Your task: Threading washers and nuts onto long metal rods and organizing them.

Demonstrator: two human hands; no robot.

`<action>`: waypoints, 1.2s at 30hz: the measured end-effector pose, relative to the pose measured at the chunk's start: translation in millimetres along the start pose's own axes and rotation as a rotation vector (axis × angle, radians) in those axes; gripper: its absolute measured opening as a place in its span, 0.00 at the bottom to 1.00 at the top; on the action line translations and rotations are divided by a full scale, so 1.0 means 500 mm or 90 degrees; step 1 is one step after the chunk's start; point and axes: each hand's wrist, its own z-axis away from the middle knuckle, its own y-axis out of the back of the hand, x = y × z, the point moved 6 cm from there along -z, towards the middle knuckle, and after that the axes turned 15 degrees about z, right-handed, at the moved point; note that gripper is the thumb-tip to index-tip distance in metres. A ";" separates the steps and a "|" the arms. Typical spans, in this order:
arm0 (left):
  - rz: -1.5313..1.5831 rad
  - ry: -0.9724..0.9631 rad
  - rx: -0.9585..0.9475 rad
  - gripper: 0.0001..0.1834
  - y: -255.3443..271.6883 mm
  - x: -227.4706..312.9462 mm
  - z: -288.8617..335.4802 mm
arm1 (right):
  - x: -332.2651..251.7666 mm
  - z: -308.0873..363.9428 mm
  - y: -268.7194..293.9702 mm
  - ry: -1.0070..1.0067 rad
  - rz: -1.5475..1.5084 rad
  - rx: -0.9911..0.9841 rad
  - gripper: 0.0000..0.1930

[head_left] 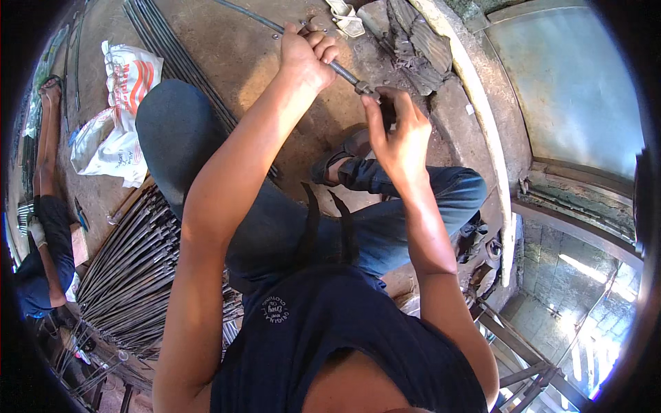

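A long metal rod [256, 16] with a threaded end runs slantwise across the upper middle. My left hand [305, 58] is closed around it a little way back from the threaded tip. On that tip sits a nut [363, 88], and what looks like a second small metal piece lies just beyond it. My right hand [399, 127] pinches at the tip with thumb and fingers, touching the nut's outer side. Part of what the right fingers hold is hidden behind them.
Long rods [165, 48] lie on the floor beside my left knee. A large bundle of rods [138, 275] lies at the left, near a white printed sack [127, 89]. Another person [51, 241] sits at the far left. Broken slabs [420, 48] and a pale curved pole [485, 117] are at the right.
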 end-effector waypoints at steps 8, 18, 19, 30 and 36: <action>-0.002 0.008 0.002 0.27 -0.003 -0.004 0.003 | 0.011 0.004 0.001 0.069 0.045 -0.055 0.11; -0.049 -0.028 0.032 0.26 0.020 -0.007 -0.005 | 0.059 0.015 -0.045 -0.103 -0.010 -0.289 0.18; -0.055 -0.034 0.042 0.26 0.026 -0.006 -0.006 | 0.064 0.019 -0.046 -0.118 -0.025 -0.293 0.19; -0.063 -0.039 0.066 0.27 0.029 -0.011 -0.001 | 0.044 0.005 -0.040 0.117 0.171 -0.236 0.19; -0.076 -0.031 0.073 0.26 0.050 -0.013 -0.020 | 0.125 0.058 -0.097 -0.394 -0.260 -0.463 0.26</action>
